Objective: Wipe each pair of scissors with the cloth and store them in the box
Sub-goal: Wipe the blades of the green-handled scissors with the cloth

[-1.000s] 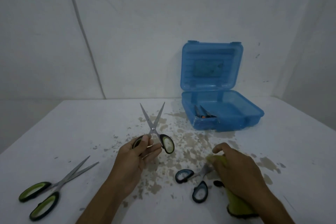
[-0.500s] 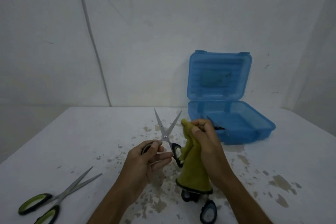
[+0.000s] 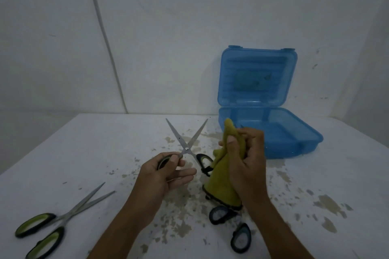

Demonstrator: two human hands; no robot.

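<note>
1. Left hand [image 3: 166, 171] pinches one handle of the held scissors [image 3: 187, 145], blades spread, above the table [image 3: 84, 153].
2. Right hand [image 3: 245, 162] grips the cloth [image 3: 219, 187] just beside them.
3. Box [image 3: 273, 132] stands open behind; two more pairs lie on the table.

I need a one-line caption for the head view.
Left hand holds open scissors; right hand grips the cloth beside them.

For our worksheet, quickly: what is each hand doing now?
Left hand: holding open scissors.
Right hand: holding the cloth.
</note>
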